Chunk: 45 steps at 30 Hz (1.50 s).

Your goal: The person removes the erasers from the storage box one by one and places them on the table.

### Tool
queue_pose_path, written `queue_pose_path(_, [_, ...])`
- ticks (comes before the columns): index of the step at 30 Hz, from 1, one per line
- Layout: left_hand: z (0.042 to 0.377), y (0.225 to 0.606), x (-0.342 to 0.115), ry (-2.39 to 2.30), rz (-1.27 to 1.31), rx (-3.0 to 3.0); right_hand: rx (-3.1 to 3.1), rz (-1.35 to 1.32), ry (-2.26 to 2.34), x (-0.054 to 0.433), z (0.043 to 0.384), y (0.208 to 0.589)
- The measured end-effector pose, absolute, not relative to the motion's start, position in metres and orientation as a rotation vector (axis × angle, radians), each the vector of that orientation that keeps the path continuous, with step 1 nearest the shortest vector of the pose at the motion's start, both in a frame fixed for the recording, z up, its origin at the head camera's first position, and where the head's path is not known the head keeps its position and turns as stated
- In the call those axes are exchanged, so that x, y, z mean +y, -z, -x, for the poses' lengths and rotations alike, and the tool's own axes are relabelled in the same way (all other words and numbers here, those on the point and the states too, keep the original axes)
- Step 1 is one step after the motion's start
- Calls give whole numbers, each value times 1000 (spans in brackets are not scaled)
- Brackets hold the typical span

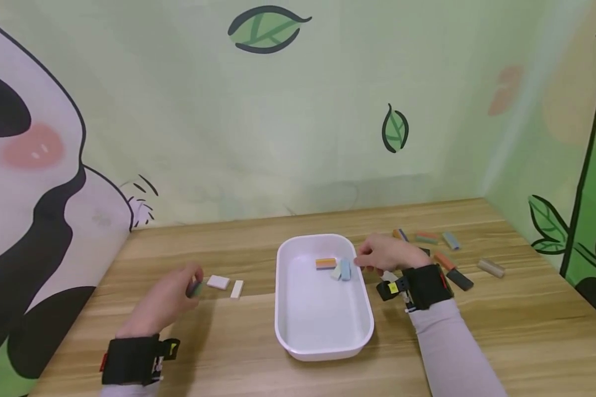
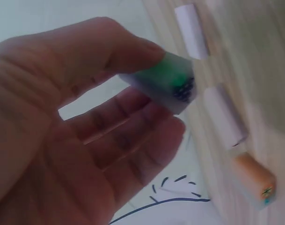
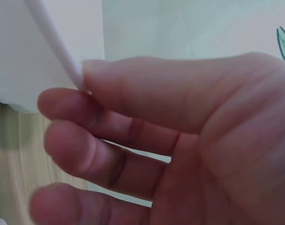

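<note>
My left hand (image 1: 171,295) is raised over the left part of the table. Between its thumb and fingers it pinches a small block-shaped eraser (image 2: 169,75), green and dark with a dotted pattern. Two white erasers (image 1: 218,282) lie just right of that hand; the left wrist view also shows an orange eraser (image 2: 255,173). My right hand (image 1: 393,253) pinches the right rim of a white plastic tub (image 1: 323,322) between thumb and index finger. Inside the tub are an orange-and-purple eraser (image 1: 325,264), a light blue eraser (image 1: 345,270) and a small pale green eraser (image 1: 336,273).
Right of the tub lie several more erasers, among them a red-and-green eraser (image 1: 426,238), a grey-blue eraser (image 1: 451,240), a black-and-orange one and a grey-brown eraser (image 1: 490,268). A printed backdrop (image 1: 328,182) rises behind the wooden table (image 1: 238,336).
</note>
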<state>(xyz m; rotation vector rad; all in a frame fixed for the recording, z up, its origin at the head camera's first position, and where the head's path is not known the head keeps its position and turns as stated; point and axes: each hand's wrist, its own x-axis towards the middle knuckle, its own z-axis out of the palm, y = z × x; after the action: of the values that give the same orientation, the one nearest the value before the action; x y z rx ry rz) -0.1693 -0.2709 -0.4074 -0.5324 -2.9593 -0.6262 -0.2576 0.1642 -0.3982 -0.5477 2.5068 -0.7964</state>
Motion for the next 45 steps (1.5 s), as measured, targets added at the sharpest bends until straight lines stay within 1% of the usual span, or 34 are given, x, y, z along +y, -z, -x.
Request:
queue_pose_path(13, [177, 428, -263, 598, 449, -3127, 2512, 536, 792, 166, 258, 400])
queue_pose_path(19, [177, 430, -259, 550, 472, -3125, 2496, 544, 815, 167, 259, 398])
queue_pose_path(45, [177, 434, -256, 508, 380, -3172, 2486, 547, 845, 168, 259, 403])
